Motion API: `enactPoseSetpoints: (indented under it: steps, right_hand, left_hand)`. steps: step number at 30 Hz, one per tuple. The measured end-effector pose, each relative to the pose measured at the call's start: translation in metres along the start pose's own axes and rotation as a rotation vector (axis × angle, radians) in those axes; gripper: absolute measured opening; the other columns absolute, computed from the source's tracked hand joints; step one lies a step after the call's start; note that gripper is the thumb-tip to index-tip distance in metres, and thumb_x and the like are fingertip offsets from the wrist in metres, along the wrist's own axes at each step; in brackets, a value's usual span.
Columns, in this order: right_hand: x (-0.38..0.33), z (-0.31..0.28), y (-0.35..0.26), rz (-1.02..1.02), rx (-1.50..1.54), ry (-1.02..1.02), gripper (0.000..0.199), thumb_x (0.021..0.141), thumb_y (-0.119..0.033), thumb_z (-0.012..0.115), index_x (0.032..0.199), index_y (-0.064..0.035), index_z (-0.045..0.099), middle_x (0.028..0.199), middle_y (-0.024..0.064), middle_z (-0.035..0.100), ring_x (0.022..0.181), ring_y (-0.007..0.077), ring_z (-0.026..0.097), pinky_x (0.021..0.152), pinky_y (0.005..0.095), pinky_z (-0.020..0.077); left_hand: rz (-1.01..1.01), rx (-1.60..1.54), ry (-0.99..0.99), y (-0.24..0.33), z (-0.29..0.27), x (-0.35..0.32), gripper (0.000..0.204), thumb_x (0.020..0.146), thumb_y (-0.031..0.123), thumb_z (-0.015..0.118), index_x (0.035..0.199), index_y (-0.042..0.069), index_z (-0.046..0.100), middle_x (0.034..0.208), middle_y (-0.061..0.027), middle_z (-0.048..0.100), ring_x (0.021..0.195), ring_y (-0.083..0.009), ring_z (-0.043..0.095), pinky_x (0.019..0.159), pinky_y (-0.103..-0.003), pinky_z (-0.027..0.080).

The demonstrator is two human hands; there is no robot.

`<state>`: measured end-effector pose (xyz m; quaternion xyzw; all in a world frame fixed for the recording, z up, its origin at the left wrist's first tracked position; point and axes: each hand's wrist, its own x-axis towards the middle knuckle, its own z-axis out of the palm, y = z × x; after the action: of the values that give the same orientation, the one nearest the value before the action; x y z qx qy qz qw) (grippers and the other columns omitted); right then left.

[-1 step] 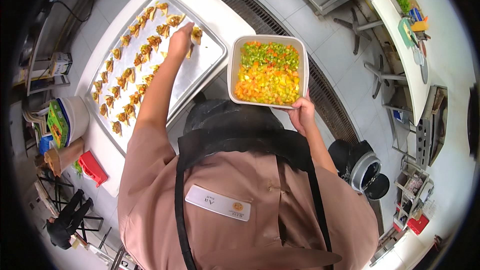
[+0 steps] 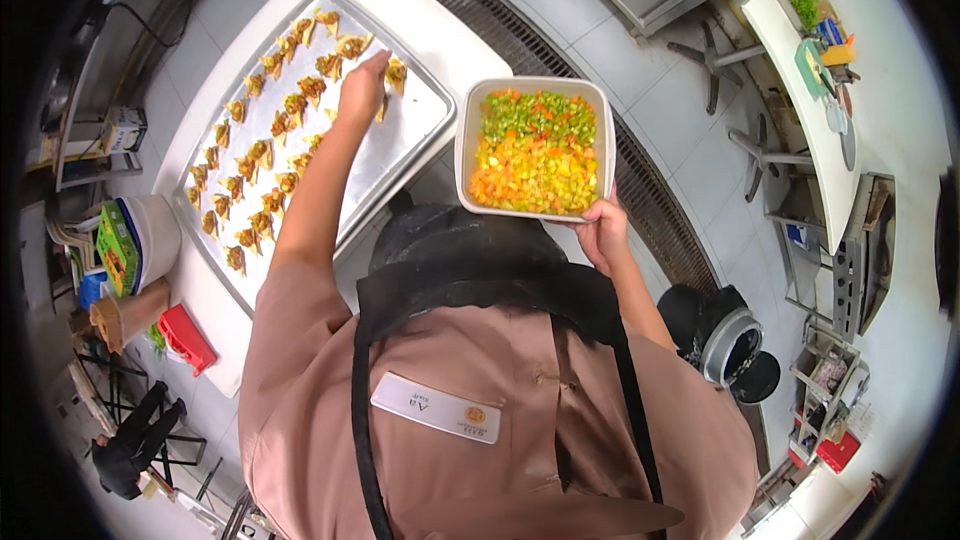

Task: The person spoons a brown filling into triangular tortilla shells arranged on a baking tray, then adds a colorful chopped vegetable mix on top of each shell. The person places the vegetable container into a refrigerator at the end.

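My left hand is over a large metal baking tray, its fingers drawn together at a small filled pastry near the tray's right end. What the fingertips hold, if anything, is hidden by the hand. Rows of folded golden pastries with chunky brown and green topping cover much of the tray. With my right hand I grip the lower right corner of a square, pale plastic container. Diced vegetables fill it, green with red bits in the far half, orange-yellow in the near half.
The tray lies on a white table. At left stand a white bucket and a red box. A floor drain grate runs past the container. An open lidded bin stands at right. Another person is far left.
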<state>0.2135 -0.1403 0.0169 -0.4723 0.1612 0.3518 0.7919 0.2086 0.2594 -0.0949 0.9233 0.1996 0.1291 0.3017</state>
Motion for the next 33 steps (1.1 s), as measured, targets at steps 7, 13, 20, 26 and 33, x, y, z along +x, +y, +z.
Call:
enactPoseSetpoints:
  steps: [7, 13, 20, 26, 33]
  right_hand:
    - [0.002, 0.017, 0.022, 0.059, -0.037, -0.001, 0.091, 0.060, -0.002, 0.046, 0.142, -0.0209, 0.014, 0.132, 0.0160, 0.038, 0.111, 0.0413, 0.049, 0.071, 0.0579, 0.0522]
    - [-0.011, 0.048, 0.044, 0.064, 0.077, -0.052, 0.088, 0.062, -0.002, 0.046, 0.141, -0.0210, 0.013, 0.132, 0.0173, 0.036, 0.108, 0.0412, 0.051, 0.070, 0.0575, 0.0529]
    - [-0.053, 0.061, 0.088, -0.137, 0.255, 0.150, 0.086, 0.064, -0.002, 0.045, 0.141, -0.0232, 0.014, 0.128, 0.0167, 0.034, 0.103, 0.0401, 0.053, 0.071, 0.0589, 0.0522]
    - [-0.015, 0.095, 0.146, -0.340, 0.378, 0.527, 0.086, 0.065, -0.002, 0.047, 0.141, -0.0239, 0.014, 0.130, 0.0147, 0.028, 0.111, 0.0382, 0.045, 0.077, 0.0612, 0.0502]
    - [0.027, 0.123, 0.201, -0.518, 0.587, 0.789, 0.087, 0.065, -0.001, 0.047, 0.142, -0.0253, 0.015, 0.135, 0.0141, 0.026, 0.113, 0.0387, 0.044, 0.078, 0.0611, 0.0500]
  left_hand:
    - [0.045, -0.373, 0.013, 0.118, -0.069, -0.071, 0.019, 0.086, 0.017, 0.065, 0.098, 0.003, 0.067, 0.088, -0.0142, 0.068, 0.077, -0.0229, 0.068, 0.067, -0.028, 0.052]
    - [0.628, -0.270, -0.326, 0.164, -0.093, -0.112, 0.025, 0.084, 0.013, 0.063, 0.108, 0.003, 0.062, 0.115, -0.0174, 0.058, 0.099, -0.0315, 0.059, 0.082, -0.037, 0.049]
    - [0.597, -0.445, -0.291, 0.121, -0.094, -0.121, 0.027, 0.087, 0.005, 0.056, 0.113, 0.001, 0.057, 0.116, -0.0171, 0.053, 0.105, -0.0318, 0.054, 0.087, -0.037, 0.046]
    - [0.658, -0.621, -0.624, 0.015, -0.016, -0.047, 0.028, 0.089, 0.004, 0.053, 0.117, 0.000, 0.054, 0.123, -0.0156, 0.045, 0.105, -0.0264, 0.053, 0.083, -0.032, 0.049]
    - [1.157, -0.555, -0.801, 0.020, 0.015, 0.035, 0.028, 0.084, 0.002, 0.058, 0.112, 0.003, 0.057, 0.118, -0.0189, 0.052, 0.104, -0.0352, 0.055, 0.084, -0.039, 0.047]
